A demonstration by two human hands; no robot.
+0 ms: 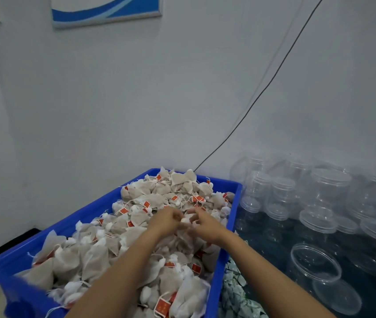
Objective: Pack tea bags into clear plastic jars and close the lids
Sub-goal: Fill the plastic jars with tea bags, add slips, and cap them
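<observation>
A blue plastic crate (230, 230) is heaped with beige tea bags (95, 253) that carry white strings and red tags. Both of my hands reach into the far middle of the heap. My left hand (165, 220) has its fingers curled around tea bags. Right beside it, my right hand (202, 222) pinches at a tea bag (185, 220) between the two hands. An open clear plastic jar (315, 262) stands to the right of the crate, with a clear lid (337, 297) lying in front of it.
Several lidded clear jars (329, 187) are stacked against the white wall at the right on a dark table. A black cable (262, 92) runs down the wall behind the crate. Pale scraps (233, 294) lie by the crate's right side.
</observation>
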